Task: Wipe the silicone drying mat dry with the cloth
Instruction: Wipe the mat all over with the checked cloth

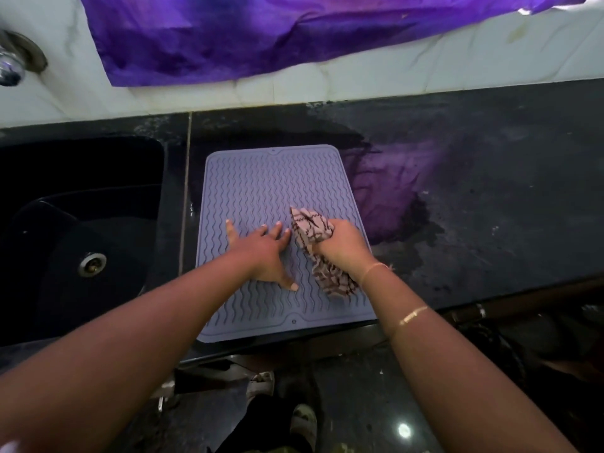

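Note:
A grey silicone drying mat [261, 184] with wavy ridges lies on the dark countertop, its near edge slightly over the counter's front. My left hand [264, 253] presses flat on the mat's middle, fingers spread and straight. My right hand [343, 246] grips a bunched pale cloth with dark checked lines [313, 227]. The cloth rests on the mat's right half, one end sticking out ahead of the fist and the other trailing back under my wrist.
A black sink [81, 230] with a metal drain [93, 263] sits left of the mat, a tap [13, 65] above it. The countertop [490, 197] right of the mat looks wet. A purple sheet [261, 37] hangs over the white wall behind.

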`<state>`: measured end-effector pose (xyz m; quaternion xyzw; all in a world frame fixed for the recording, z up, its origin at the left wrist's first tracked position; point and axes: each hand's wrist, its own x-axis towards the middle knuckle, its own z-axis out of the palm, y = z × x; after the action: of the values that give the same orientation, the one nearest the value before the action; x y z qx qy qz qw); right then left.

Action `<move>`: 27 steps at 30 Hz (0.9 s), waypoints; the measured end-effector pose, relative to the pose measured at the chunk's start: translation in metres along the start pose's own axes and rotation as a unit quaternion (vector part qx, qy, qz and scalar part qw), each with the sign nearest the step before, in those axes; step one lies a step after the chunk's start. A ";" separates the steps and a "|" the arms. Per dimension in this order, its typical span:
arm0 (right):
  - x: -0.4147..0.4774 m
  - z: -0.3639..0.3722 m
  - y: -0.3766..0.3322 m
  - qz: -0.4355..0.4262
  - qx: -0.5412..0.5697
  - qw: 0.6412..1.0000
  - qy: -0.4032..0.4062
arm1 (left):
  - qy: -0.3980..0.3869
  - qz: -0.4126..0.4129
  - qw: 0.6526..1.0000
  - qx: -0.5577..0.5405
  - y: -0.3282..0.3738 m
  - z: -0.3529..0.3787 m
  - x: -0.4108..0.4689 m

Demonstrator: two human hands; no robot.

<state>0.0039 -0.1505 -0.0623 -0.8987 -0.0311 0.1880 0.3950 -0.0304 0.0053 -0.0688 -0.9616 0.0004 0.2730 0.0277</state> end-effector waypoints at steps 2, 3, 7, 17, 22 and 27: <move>-0.019 -0.005 0.012 0.010 0.023 0.999 -0.038 | -0.004 0.001 1.000 -0.005 0.000 0.000 -0.001; -0.029 -0.008 0.017 0.012 0.030 0.998 -0.057 | -0.007 0.003 1.000 -0.006 0.000 0.000 -0.001; -0.064 -0.015 0.032 0.023 0.070 0.990 -0.117 | -0.018 0.006 1.000 -0.008 0.001 -0.002 -0.002; -0.025 -0.036 0.010 0.007 0.209 0.978 -0.008 | -0.030 -0.005 0.999 0.035 0.011 -0.014 -0.005; -0.009 -0.021 0.005 0.012 -0.016 1.000 0.017 | -0.042 -0.011 0.998 0.041 0.010 -0.013 -0.007; -0.044 -0.023 0.018 -0.026 -0.110 0.992 -0.047 | -0.026 -0.013 0.996 0.083 0.012 -0.007 -0.009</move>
<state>-0.0304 -0.1885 -0.0473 -0.9257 -0.0936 0.2154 0.2964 -0.0341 -0.0068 -0.0588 -0.9486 0.0104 0.2962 0.1112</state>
